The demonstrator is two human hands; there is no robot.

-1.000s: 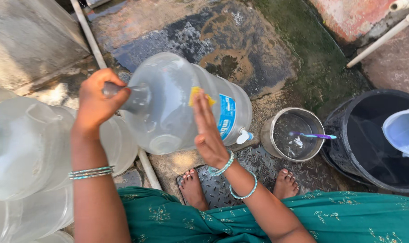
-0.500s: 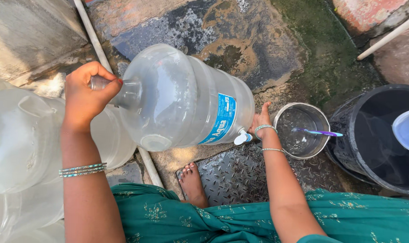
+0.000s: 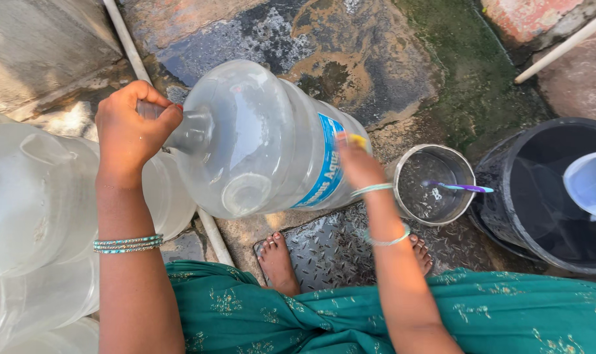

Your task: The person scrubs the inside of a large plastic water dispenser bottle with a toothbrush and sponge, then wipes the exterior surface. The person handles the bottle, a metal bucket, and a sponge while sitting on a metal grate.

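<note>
Head view: left hand (image 3: 131, 128), fingers clamped on the neck, tilts a large clear water jug (image 3: 258, 141) over wet stone floor (image 3: 377, 59) while right hand (image 3: 358, 164), fingers closed on a yellow scrubber (image 3: 358, 139), rubs its side—washing step, apparently calling for jug rotation.

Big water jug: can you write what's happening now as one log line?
left hand: grips neck | water jug: tilted sideways | right hand: on jug, holding yellow scrubber
</note>
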